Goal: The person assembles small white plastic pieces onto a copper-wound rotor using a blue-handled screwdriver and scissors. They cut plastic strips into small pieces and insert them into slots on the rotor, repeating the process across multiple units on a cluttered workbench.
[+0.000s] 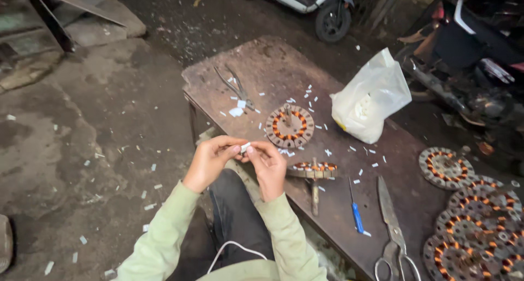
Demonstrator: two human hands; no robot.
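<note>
A wound stator disc (290, 126) is seen just beyond the fingers (256, 150), with pliers (236, 89) farther beyond. A white plastic bag (370, 98) is set to their far right. Scissors (394, 232) and a blue screwdriver (356, 214) are laid nearer, rightward.

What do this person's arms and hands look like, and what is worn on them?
Both arms wear long, loose, pale green sleeves reaching the wrists. The left hand and right hand are bare: no gloves, and no rings or watch that I can see.
</note>
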